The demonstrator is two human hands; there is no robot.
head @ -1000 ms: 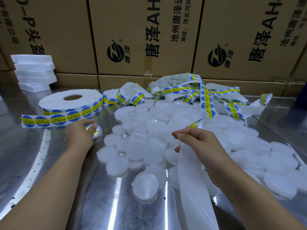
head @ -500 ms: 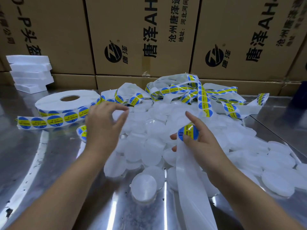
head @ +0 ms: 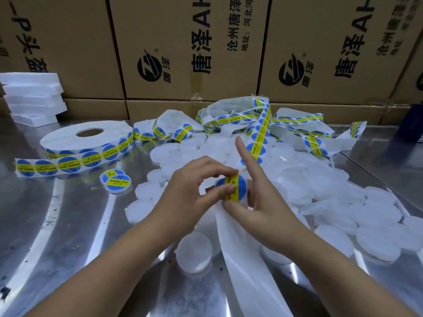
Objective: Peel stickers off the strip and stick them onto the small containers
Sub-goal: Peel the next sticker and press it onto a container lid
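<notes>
Right now the left hand [head: 192, 193] pinches the left edge of a blue-and-yellow sticker [head: 233, 187] at the near edge of the pile of containers [head: 304, 179], while the right hand [head: 265, 207] presses its thumb on the sticker's lower edge, forefinger straight up, other fingers hidden, so its grip I cannot tell. Crowded all round: the sticker strip [head: 259, 136] drops to the hands, bare backing [head: 247, 259] trails across the table [head: 68, 248], roll [head: 87, 139] and two labelled containers [head: 116, 181] lie left, cardboard boxes [head: 183, 42] behind.
</notes>
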